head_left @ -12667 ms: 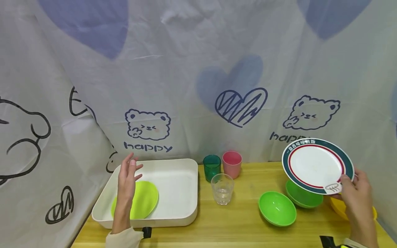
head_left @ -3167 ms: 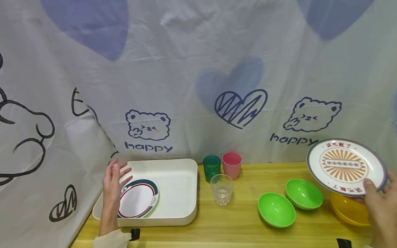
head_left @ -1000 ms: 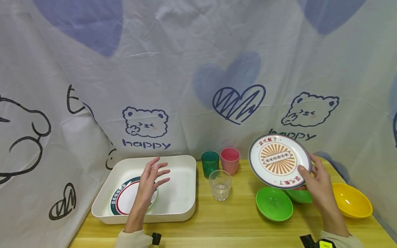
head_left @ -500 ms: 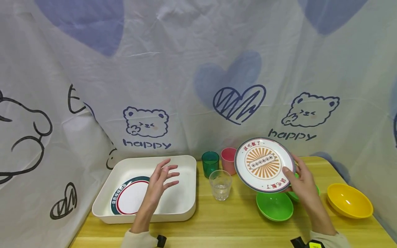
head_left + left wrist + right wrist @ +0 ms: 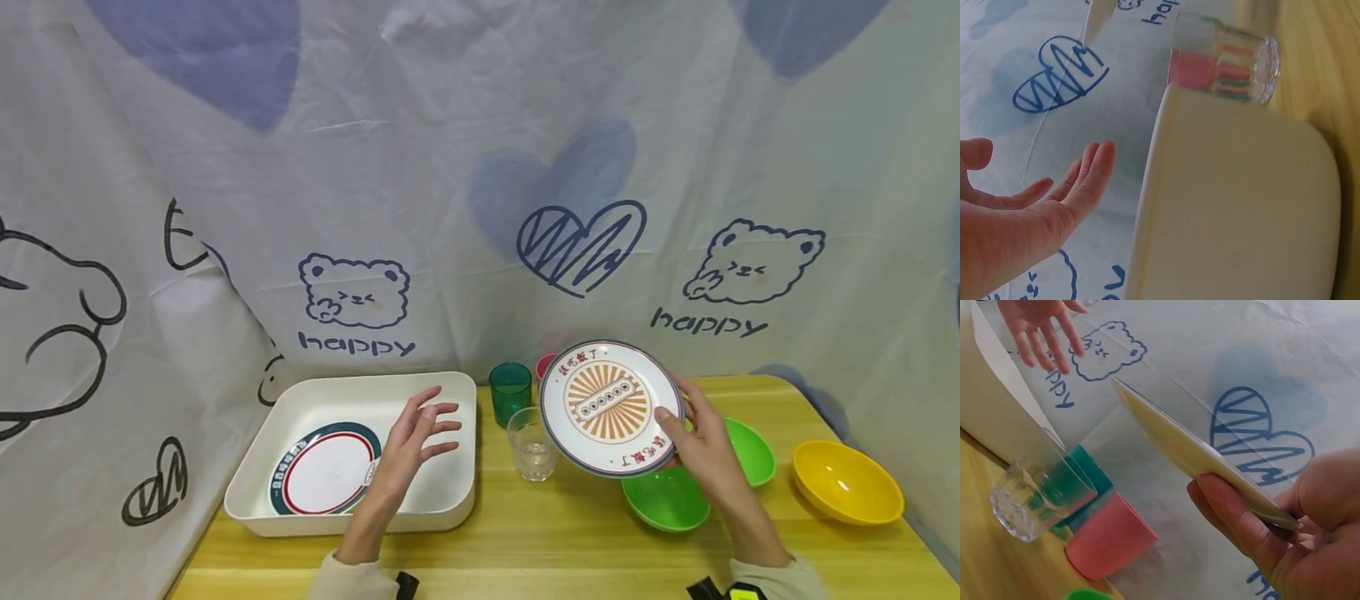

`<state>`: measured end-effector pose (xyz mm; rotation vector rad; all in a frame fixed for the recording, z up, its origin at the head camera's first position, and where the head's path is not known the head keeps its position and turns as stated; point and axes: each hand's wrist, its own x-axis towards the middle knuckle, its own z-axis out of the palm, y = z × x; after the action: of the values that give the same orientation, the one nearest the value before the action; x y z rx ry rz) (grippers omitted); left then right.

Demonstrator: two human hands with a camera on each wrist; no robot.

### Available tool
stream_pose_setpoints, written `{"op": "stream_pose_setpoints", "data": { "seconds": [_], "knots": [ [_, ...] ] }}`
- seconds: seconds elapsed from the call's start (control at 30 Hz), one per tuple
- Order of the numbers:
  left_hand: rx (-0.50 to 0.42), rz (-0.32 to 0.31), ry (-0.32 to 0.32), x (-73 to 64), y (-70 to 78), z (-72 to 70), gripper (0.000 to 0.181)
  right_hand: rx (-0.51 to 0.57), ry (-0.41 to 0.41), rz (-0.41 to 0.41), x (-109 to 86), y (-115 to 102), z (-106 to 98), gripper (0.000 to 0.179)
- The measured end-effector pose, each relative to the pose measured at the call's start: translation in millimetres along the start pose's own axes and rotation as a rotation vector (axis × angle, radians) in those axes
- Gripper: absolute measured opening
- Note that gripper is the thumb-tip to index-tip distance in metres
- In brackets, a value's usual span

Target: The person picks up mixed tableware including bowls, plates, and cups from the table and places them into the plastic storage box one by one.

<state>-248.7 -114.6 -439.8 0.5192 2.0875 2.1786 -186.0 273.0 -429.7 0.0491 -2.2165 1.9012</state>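
Observation:
My right hand (image 5: 701, 437) pinches the edge of a white plate (image 5: 609, 408) with an orange sunburst and red characters, thumb on top and fingers beneath. The plate is tilted and raised over the table; in the head view it overlaps the pink cup (image 5: 545, 365) and a green bowl (image 5: 667, 500). In the right wrist view the plate (image 5: 1179, 447) shows edge-on. My left hand (image 5: 408, 442) holds nothing, its fingers spread over the right part of the white bin (image 5: 352, 525). Inside that bin lies a plate with a dark green rim (image 5: 326, 468).
A clear glass (image 5: 534, 454) and a dark green cup (image 5: 511, 393) stand just right of the bin. A second green bowl (image 5: 753, 454) and a yellow bowl (image 5: 847, 483) sit to the right on the wooden table (image 5: 525, 550). A printed curtain (image 5: 465, 167) hangs behind.
The green-rimmed plate went from my right hand into the bin. My right hand then took the sunburst plate and has carried it leftward. My left hand has drifted right over the bin.

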Motion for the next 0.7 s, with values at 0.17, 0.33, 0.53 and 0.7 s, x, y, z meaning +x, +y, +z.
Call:
{"op": "stream_pose_setpoints", "data": {
  "seconds": [0.17,0.33,0.53,0.7],
  "knots": [
    [-0.001,-0.015,-0.031,-2.3,-3.8,10.7,0.046,0.013,-0.038,-0.01,-0.1,3.3,11.7,0.062],
    [-0.015,-0.035,-0.076,-4.3,-5.1,21.8,0.045,0.01,-0.078,-0.04,-0.1,5.3,22.2,0.059],
    [-0.003,-0.049,-0.1,-4.2,-6.2,31.3,0.047,0.027,-0.103,-0.045,-0.9,6.1,33.5,0.056],
    [-0.01,-0.063,-0.159,-5.6,-9.0,38.1,0.05,0.014,-0.117,-0.03,-3.1,7.4,41.8,0.056]
  ]
}}
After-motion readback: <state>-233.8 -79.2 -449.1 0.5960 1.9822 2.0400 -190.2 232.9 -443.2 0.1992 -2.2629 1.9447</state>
